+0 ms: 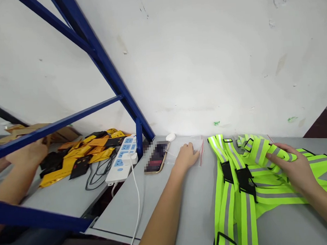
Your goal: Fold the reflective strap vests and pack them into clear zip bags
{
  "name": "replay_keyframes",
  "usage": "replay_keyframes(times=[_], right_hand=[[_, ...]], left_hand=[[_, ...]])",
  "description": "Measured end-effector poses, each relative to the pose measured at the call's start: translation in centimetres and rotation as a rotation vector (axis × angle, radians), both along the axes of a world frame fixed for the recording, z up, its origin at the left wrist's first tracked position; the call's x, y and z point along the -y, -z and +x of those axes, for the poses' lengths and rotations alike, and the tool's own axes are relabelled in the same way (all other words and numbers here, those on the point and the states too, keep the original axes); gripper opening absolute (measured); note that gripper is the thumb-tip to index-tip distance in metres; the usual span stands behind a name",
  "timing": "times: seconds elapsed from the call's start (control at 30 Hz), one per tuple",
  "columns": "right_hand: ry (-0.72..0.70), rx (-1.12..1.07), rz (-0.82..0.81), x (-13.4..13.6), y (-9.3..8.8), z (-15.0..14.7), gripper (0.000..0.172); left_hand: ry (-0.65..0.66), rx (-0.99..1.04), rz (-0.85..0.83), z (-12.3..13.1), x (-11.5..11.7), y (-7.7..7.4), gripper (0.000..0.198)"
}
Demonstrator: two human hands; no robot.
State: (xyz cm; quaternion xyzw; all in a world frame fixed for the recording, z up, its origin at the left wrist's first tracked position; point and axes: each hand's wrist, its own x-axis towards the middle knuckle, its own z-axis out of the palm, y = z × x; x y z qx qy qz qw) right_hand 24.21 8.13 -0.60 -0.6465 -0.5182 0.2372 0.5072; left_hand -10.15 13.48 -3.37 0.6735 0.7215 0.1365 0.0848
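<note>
My left hand (186,157) reaches forward over the grey table (185,206) and rests on a clear plastic zip bag (196,150) with a red seal line, fingers curled down onto it. My right hand (290,164) lies on a pile of neon-yellow reflective vest straps (239,184) with grey bands and black buckles, fingers closed around a folded strap. A phone (156,158) lies just left of my left hand.
A white power strip (122,160) with cables and a small white round object (170,137) sit near the wall. Blue metal rack bars (104,63) cross the left. Behind them another person's hand (27,153) reaches toward yellow and black packets (79,155).
</note>
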Motion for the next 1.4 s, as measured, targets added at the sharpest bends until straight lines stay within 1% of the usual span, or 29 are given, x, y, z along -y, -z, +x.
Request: replay_keyframes(times=[0.07, 0.1, 0.17, 0.23, 0.3, 0.33, 0.37, 0.4, 0.43, 0.47, 0.53, 0.63, 0.7, 0.77, 0.83, 0.93, 1.0, 1.07, 1.17, 1.3, 1.4], right_hand=[[-0.035, 0.229, 0.110, 0.4, 0.4, -0.1, 0.033], [-0.076, 0.311, 0.182, 0.6, 0.7, -0.1, 0.029], [-0.167, 0.429, 0.388, 1.0, 1.2, 0.0, 0.026], [-0.254, 0.510, 0.549, 1.2, 1.6, 0.2, 0.029], [-0.351, 0.580, 0.624, 1.5, 1.7, 0.4, 0.033], [-0.407, 0.614, 0.647, 1.7, 1.7, 0.5, 0.034], [-0.460, 0.641, 0.683, 1.9, 1.6, 0.5, 0.036], [-0.500, 0.660, 0.738, 2.3, 1.5, 0.5, 0.037], [-0.539, 0.684, 0.795, 2.6, 1.3, 0.3, 0.038], [-0.579, 0.713, 0.844, 3.0, 1.2, 0.0, 0.038], [-0.660, 0.794, 0.904, 3.8, 1.0, -0.8, 0.037], [-0.756, 0.913, 0.941, 4.5, 1.0, -2.1, 0.033], [-0.771, 0.942, 0.960, 4.6, 1.1, -2.6, 0.029], [-0.769, 0.957, 0.934, 4.3, 1.2, -2.7, 0.029], [-0.750, 0.954, 0.897, 3.8, 1.4, -2.5, 0.031], [-0.724, 0.913, 0.851, 3.1, 1.6, -1.8, 0.036], [-0.719, 0.904, 0.835, 2.7, 1.8, -1.4, 0.040], [-0.712, 0.908, 0.822, 2.4, 2.0, -1.1, 0.042], [-0.692, 0.922, 0.790, 2.0, 2.3, -1.0, 0.042], [-0.655, 0.983, 0.808, 1.7, 2.3, -1.5, 0.038], [-0.591, 1.005, 0.826, 1.6, 2.2, -2.1, 0.041]], left_hand=[[0.024, -0.020, -0.004, -0.1, 0.0, -0.1, 0.008], [0.031, -0.025, 0.004, 0.0, 0.0, -0.4, 0.006], [0.039, -0.033, 0.044, 0.7, 0.5, -1.5, 0.008], [0.054, -0.031, 0.110, 2.2, 1.4, -2.7, 0.012], [0.097, -0.014, 0.187, 4.6, 2.7, -3.3, 0.015], [0.174, 0.021, 0.238, 6.1, 3.4, -3.2, 0.015], [0.266, 0.034, 0.251, 7.6, 4.1, -3.0, 0.014], [0.376, 0.030, 0.238, 9.0, 4.6, -2.5, 0.013], [0.456, 0.043, 0.219, 10.1, 5.1, -2.0, 0.011], [0.520, 0.079, 0.214, 11.0, 5.4, -1.5, 0.010], [0.597, 0.190, 0.205, 11.7, 5.7, -0.7, 0.008], [0.665, 0.342, 0.168, 11.0, 5.4, -0.3, 0.012], [0.668, 0.366, 0.128, 10.3, 5.1, -0.5, 0.016], [0.626, 0.360, 0.111, 10.0, 4.9, -0.5, 0.015], [0.561, 0.355, 0.133, 10.2, 4.9, -0.4, 0.014], [0.446, 0.341, 0.246, 10.7, 4.8, 0.0, 0.013], [0.415, 0.313, 0.348, 10.9, 4.8, 0.0, 0.018], [0.435, 0.269, 0.454, 10.8, 4.9, 0.0, 0.021], [0.476, 0.186, 0.577, 10.8, 5.1, -0.2, 0.021], [0.514, 0.087, 0.655, 11.3, 5.6, -0.6, 0.021], [0.525, 0.069, 0.703, 11.5, 5.9, -0.9, 0.019]])
